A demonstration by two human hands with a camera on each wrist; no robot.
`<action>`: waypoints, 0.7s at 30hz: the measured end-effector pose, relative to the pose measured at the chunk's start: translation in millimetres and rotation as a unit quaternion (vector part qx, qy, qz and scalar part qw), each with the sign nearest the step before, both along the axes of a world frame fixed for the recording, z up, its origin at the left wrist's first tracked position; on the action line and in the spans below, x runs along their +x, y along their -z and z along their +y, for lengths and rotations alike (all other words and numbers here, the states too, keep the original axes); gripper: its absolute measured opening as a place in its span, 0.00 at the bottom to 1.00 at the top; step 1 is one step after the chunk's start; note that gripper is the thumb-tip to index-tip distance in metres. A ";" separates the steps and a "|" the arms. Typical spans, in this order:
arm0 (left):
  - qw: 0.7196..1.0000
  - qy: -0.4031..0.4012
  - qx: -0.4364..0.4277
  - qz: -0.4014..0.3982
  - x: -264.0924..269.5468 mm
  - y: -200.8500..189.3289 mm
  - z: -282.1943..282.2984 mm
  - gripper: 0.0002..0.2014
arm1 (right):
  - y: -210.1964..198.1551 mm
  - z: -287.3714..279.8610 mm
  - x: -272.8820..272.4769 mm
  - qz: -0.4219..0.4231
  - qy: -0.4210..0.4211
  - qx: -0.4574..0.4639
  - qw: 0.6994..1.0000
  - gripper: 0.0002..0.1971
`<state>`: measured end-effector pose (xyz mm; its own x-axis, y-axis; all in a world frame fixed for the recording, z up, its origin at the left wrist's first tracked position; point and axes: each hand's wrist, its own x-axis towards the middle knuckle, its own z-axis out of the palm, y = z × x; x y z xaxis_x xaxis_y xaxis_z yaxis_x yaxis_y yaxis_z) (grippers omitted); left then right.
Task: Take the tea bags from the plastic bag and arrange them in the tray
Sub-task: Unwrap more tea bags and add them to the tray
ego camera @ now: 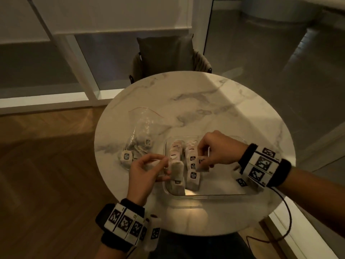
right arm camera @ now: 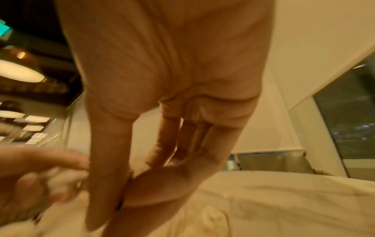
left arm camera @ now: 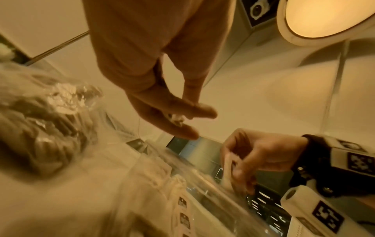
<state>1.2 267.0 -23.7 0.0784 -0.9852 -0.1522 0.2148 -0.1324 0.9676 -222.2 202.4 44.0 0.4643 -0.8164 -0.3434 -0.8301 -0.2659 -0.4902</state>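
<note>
Round white marble-patterned worktop (ego camera: 214, 101): all items are carried on it.

Clear rectangular plastic tray (ego camera: 214, 193): set near the front edge; two rows of pale paper tea bags (ego camera: 192, 165) are stood upright in its left part, the right part is left bare.

Crumpled clear plastic bag (ego camera: 141, 131): laid just left of the tray, a few tea bags remaining inside and at its mouth.

Right hand (ego camera: 218, 148): one tea bag is pinched between thumb and curled fingers above the right row.

Left hand (ego camera: 147, 169): fingers are curled around a tea bag at the left row.

Risk, as judged: the upright rows could be toppled by a careless insertion; strings and tags could be snagged between neighbouring bags.
</note>
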 end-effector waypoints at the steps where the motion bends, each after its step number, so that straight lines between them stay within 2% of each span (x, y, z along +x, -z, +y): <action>1: 1.000 -0.003 -0.005 -0.016 2.5 2.4 -0.4 0.04 | 5.1 -3.5 0.8 0.031 -0.028 0.040 0.998 0.12; 4: 0.999 -0.012 -0.013 -0.045 5.6 7.2 -2.9 0.06 | 23.5 -10.9 7.9 0.083 -0.094 0.129 0.984 0.14; 8: 0.997 0.003 -0.028 -0.071 4.2 9.4 -1.4 0.04 | 44.4 -16.0 25.6 0.131 -0.172 0.166 0.962 0.12; 11: 0.995 0.026 -0.039 -0.085 3.9 12.7 3.2 0.03 | 52.7 -22.1 36.4 0.174 -0.215 0.144 0.950 0.11; 16: 0.996 0.039 -0.023 -0.072 9.8 13.5 9.3 0.02 | 59.3 -27.9 45.6 0.213 -0.234 0.093 0.944 0.20; 21: 0.995 0.059 -0.018 -0.076 13.4 13.2 15.7 0.01 | 47.4 -26.5 42.6 0.213 -0.229 0.016 0.950 0.17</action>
<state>14.6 282.7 -36.9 -0.0185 -0.9935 -0.1122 0.0504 -0.1130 0.9923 -179.6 175.9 -3.4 0.5819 -0.5482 -0.6007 -0.7554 -0.6380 -0.1496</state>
